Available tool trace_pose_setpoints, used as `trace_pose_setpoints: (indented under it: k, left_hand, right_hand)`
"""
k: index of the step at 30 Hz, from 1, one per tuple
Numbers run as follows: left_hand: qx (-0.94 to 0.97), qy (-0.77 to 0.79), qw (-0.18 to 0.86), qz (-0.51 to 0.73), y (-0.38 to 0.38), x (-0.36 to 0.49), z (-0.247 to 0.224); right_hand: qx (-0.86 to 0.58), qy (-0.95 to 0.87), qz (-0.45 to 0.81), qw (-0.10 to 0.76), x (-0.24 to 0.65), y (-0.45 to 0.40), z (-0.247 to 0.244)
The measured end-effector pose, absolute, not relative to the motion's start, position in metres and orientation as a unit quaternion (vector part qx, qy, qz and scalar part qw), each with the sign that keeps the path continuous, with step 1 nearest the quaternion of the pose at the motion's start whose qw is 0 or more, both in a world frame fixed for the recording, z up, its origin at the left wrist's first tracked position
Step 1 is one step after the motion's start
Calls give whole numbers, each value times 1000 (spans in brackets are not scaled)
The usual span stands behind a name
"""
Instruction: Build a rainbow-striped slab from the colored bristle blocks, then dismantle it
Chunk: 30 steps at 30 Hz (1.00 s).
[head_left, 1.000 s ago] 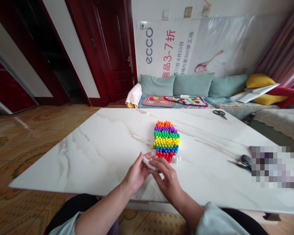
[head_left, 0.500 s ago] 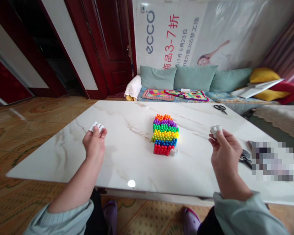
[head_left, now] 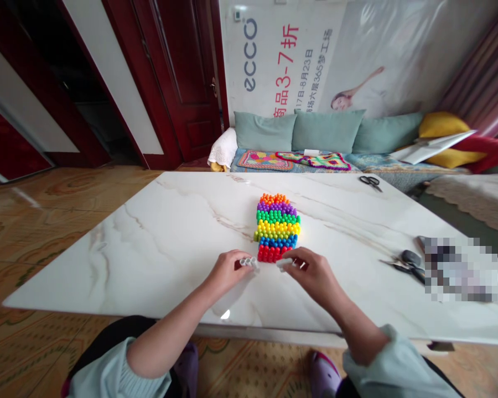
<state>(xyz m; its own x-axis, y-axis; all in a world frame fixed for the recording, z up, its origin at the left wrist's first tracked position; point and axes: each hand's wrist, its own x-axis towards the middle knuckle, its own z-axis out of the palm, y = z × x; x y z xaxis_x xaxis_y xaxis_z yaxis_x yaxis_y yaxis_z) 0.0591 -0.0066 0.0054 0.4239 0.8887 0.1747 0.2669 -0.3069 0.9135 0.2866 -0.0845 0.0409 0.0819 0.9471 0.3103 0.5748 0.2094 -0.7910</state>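
1. Our left hand (head_left: pixel 228 268) pinched a white piece (head_left: pixel 248 262) in a nearly shut grip, just below the frame's centre.
2. Our right hand (head_left: pixel 315 272) held another white piece (head_left: pixel 284 264) in a similar closed pinch, slightly right of centre; the fingers partly hid it.
3. The coloured bead block (head_left: pixel 277 228) lay on the desk (head_left: pixel 149 265) at the frame's centre, its red band nearest us.
4. We judged that either piece could have slipped, since only fingertips held it, and that our right hand could have nudged the red end, being so near.
5. We counted two hands, two held white pieces, one block with seven colour bands, and, right of centre, two dark-handled tools: far scissors (head_left: pixel 377 187) and a nearer pair (head_left: pixel 410 258), probably scissors too. Individual beads were too small to count surely.
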Motion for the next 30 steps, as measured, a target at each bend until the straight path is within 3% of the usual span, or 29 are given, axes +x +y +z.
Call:
trace_pose_setpoints:
  k: [4, 10, 23, 30]
  left_hand:
    - [742, 370, 419, 372, -14, 71, -4]
    - [728, 371, 434, 379, -16, 77, -3]
    - [782, 410, 308, 353, -12, 73, 2]
    - [783, 392, 273, 400, -14, 64, 18]
  right_hand:
    - [-590, -717, 129, 348, 268, -86, 22]
    - [-606, -732, 85, 299, 258, -78, 12]
    - [-601, -696, 14, 393, 273, -83, 19]
    - [-571, -726, 50, 380, 265, -87, 22]
